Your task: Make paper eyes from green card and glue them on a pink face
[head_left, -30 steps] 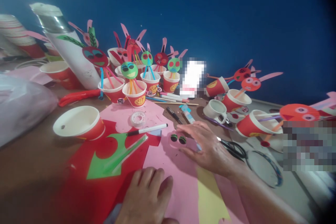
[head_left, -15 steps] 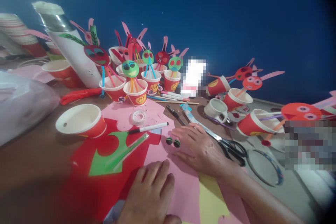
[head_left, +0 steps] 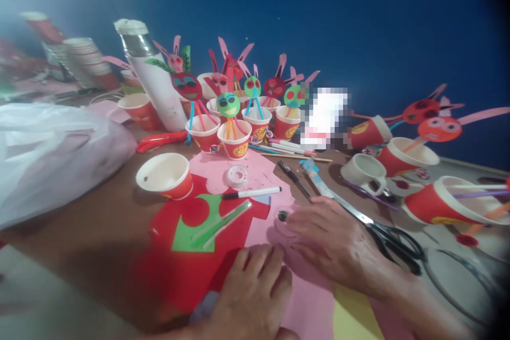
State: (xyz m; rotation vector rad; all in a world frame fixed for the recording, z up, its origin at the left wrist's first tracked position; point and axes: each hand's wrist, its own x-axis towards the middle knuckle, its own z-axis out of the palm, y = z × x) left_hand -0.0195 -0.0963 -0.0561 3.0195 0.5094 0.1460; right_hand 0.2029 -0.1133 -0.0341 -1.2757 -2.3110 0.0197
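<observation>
My right hand lies palm down with its fingers stretched over a round pink paper face. One dark eye with a green lid shows beside the fingertips; the rest of the face is covered. Flat on the pink paper, with fingers extended, rests my left hand, holding nothing visible. To its left are red paper and a green cut-out sheet with a clear-and-green strip across it. A black-and-white marker and a tape roll lie beyond the hands.
Black-handled scissors and a white mug are at right. Paper cups with paper-faced figures stand along the back, near a tilted white flask. An upright cup and a plastic bag are at left.
The view has turned left, so everything sits further right. My right hand has slid over the pink face and now hides one of its two eyes. My left hand stays flat.
</observation>
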